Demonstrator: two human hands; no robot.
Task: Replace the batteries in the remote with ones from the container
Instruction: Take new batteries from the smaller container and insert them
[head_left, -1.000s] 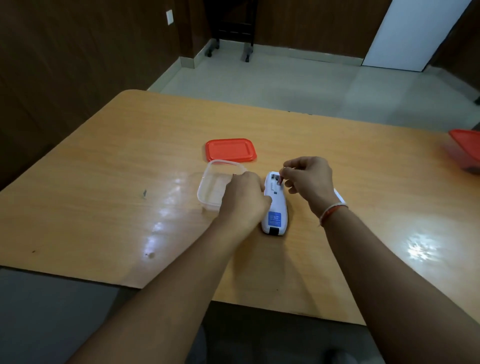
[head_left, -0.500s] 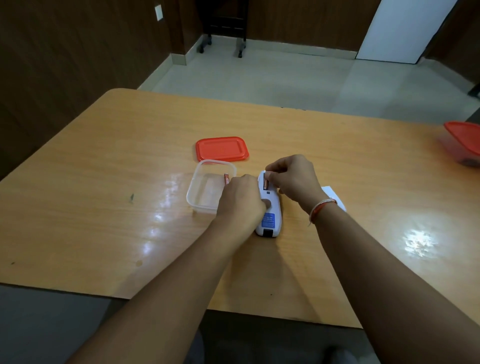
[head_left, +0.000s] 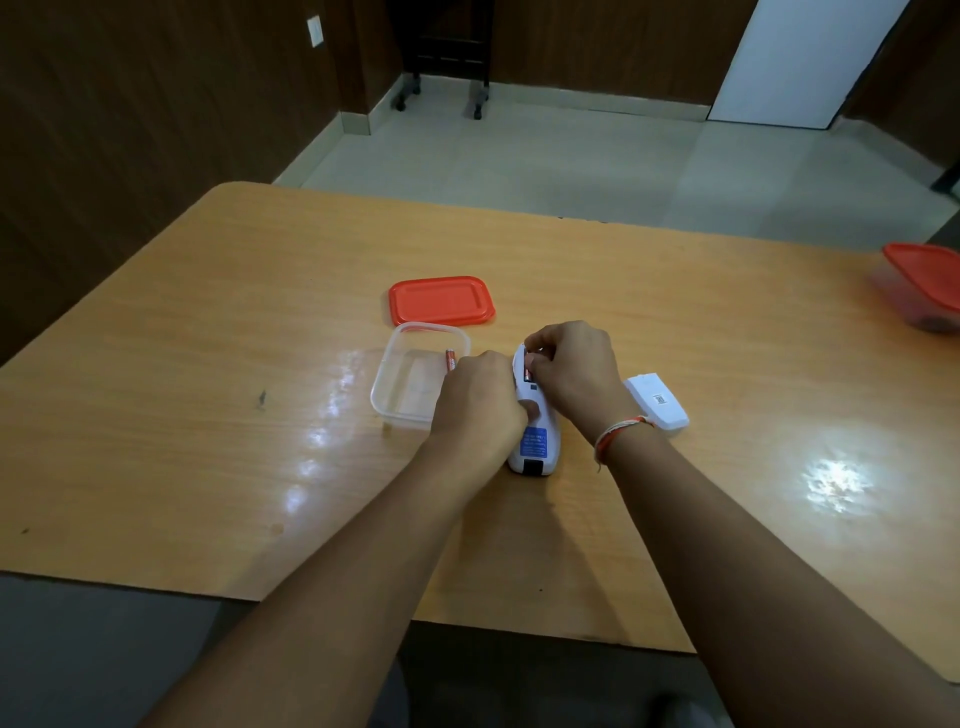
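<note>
The white remote (head_left: 532, 415) lies back-up mid-table, gripped by the left hand (head_left: 480, 400), while the right hand (head_left: 571, 371) has brought its pinched battery (head_left: 528, 373) down into the open bay, one battery (head_left: 450, 359) left in the clear container (head_left: 395, 410).

remote (head_left: 535, 441) partly hidden, second container (head_left: 922, 291) cropped

- Bare table (head_left: 208, 415) lies wide open left of the clear container (head_left: 410, 384).
- The red lid (head_left: 441, 301) blocks the far side just behind the container.
- The white battery cover (head_left: 657, 401) sits close by the right hand (head_left: 574, 371).
- A second, lidded container (head_left: 922, 291) stands well apart at the right edge.
</note>
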